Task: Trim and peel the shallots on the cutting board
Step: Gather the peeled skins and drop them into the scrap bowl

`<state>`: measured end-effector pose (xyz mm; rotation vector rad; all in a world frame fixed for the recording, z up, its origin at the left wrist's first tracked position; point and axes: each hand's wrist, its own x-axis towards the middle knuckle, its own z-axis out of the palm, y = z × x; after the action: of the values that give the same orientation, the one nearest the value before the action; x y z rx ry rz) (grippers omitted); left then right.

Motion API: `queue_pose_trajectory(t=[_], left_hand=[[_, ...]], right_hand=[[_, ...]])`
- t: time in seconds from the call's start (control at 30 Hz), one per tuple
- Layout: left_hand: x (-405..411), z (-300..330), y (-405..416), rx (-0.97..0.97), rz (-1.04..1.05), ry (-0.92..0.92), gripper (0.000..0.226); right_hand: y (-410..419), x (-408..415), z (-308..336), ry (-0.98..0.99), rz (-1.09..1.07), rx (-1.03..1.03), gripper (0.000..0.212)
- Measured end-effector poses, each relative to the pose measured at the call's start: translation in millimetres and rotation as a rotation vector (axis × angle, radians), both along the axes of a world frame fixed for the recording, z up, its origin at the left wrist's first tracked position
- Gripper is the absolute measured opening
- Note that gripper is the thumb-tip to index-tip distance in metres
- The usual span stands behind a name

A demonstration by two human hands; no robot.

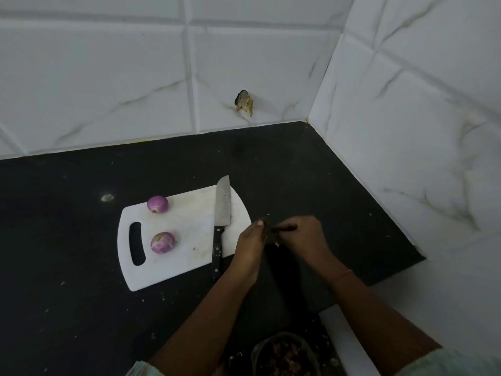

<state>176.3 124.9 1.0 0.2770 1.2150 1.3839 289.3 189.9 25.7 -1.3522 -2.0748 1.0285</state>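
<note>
Head view. Nearest the camera, a dark bowl [284, 354] holds what appear to be purple-brown peelings. Beyond it, the left hand [250, 245] and right hand [305, 234] meet just off the cutting board [189, 240], fingers curled round a small dark item, probably a shallot being peeled; its identity cannot be told. Two peeled shallots [157, 204] [163, 242] rest on the board, apart, left of the idle knife [221, 223]. Peeling appears to be the step in hand; the next move likely calls for stripping the remaining skin and setting the bulb beside the others.
</note>
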Motion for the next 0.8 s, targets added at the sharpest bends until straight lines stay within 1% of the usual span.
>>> queue_pose_trajectory(t=[0.03, 0.07, 0.1, 0.13, 0.17, 0.2, 0.27, 0.3, 0.33, 0.37, 0.43, 0.47, 0.5, 0.57, 0.6, 0.67, 0.8], left_hand=[[2, 1, 2, -0.003, 0.025, -0.127, 0.026], [3, 2, 4, -0.007, 0.049, -0.245, 0.030], [2, 3, 5, -0.007, 0.078, -0.358, 0.033], [1, 5, 6, -0.001, 0.094, -0.470, 0.035], [-1, 4, 9, 0.012, 0.096, -0.562, 0.036], [-3, 6, 10, 0.032, 0.099, -0.662, 0.036], [-8, 7, 12, 0.047, 0.092, -0.800, 0.038], [-10, 7, 13, 0.058, 0.091, -0.821, 0.039], [-13, 8, 12, 0.069, 0.107, -0.814, 0.039], [-16, 8, 12, 0.085, 0.126, -0.779, 0.039], [-24, 7, 11, 0.118, 0.147, -0.739, 0.043], [-30, 5, 10, 0.127, 0.165, -0.752, 0.045], [-35, 2, 9, 0.130, 0.186, -0.760, 0.047], [-43, -5, 7, 0.136, 0.202, -0.742, 0.048], [-45, -6, 6, 0.138, 0.208, -0.732, 0.048], [-46, -8, 5, 0.129, 0.210, -0.714, 0.049], [-44, -8, 4, 0.114, 0.221, -0.699, 0.049]], right_hand=[[0, -3, 11, 0.112, 0.013, -0.090, 0.016], [-2, -6, 20, 0.149, 0.077, -0.137, 0.019], [-4, -10, 29, 0.123, 0.160, -0.128, 0.021], [-8, -15, 36, 0.037, 0.221, -0.037, 0.023], [-11, -19, 40, -0.055, 0.252, 0.096, 0.023], [-12, -22, 40, -0.127, 0.249, 0.223, 0.020], [-11, -25, 41, -0.178, 0.264, 0.360, 0.010], [-11, -25, 39, -0.167, 0.297, 0.379, 0.009], [-10, -24, 37, -0.115, 0.298, 0.358, 0.013], [-10, -22, 36, -0.012, 0.240, 0.291, 0.019], [-5, -11, 29, 0.158, 0.007, 0.238, 0.024], [-2, -4, 20, 0.156, -0.104, 0.211, 0.022], [-1, 4, 8, 0.113, -0.180, 0.138, 0.018], [-6, 15, -18, 0.031, -0.236, -0.071, 0.014], [-11, 18, -31, 0.003, -0.236, -0.074, 0.015], [-22, 21, -48, -0.027, -0.204, 0.059, 0.017], [-29, 16, -54, -0.077, -0.122, 0.201, 0.017]])
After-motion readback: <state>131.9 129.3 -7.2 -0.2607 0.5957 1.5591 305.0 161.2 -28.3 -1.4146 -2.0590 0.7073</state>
